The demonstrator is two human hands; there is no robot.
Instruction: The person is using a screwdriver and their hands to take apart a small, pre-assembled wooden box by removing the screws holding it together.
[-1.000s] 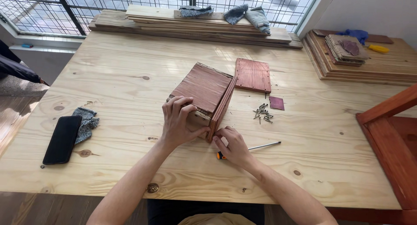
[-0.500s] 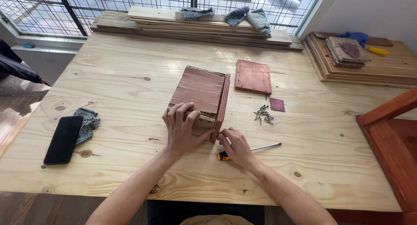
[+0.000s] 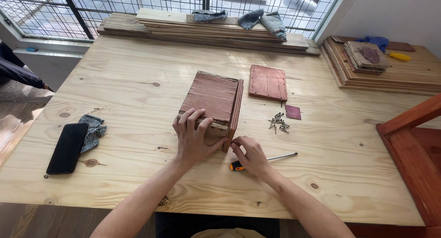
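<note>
Resting position: wooden box (image 3: pixel 213 100) of reddish boards lies near the middle of the pale wooden table (image 3: pixel 138 82), tilted a little clockwise, its near end toward the person.
Side panel: a thin reddish side board (image 3: pixel 234 114) stands on edge against the box's right side, touching it along its length.
Left hand: left hand (image 3: pixel 195 139) lies flat over the box's near end, fingers spread on top, thumb at the near face; pressing on the box, not closed around it.
Right hand: right hand (image 3: pixel 250 157) is at the near bottom corner of the side board, fingertips pinched on that corner; palm rests on the table.
Screwdriver: screwdriver (image 3: pixel 264 160) with orange-and-black handle lies under the right hand, shaft pointing right; not gripped.
Screws: loose pile of screws (image 3: pixel 278 121) just right of the box, apart from it.
Small square: dark red square piece (image 3: pixel 292 112) beside the screws.
Spare panel: flat reddish panel (image 3: pixel 268 83) beyond the screws, near the box's far right corner, not touching.
Left margin: black phone (image 3: pixel 67 148) and grey cloth (image 3: pixel 94 130) well apart, near the left edge.
Far edge: stacked planks (image 3: pixel 206 29) along the window side.
Open room: bare tabletop left of the box and along the near edge.
</note>
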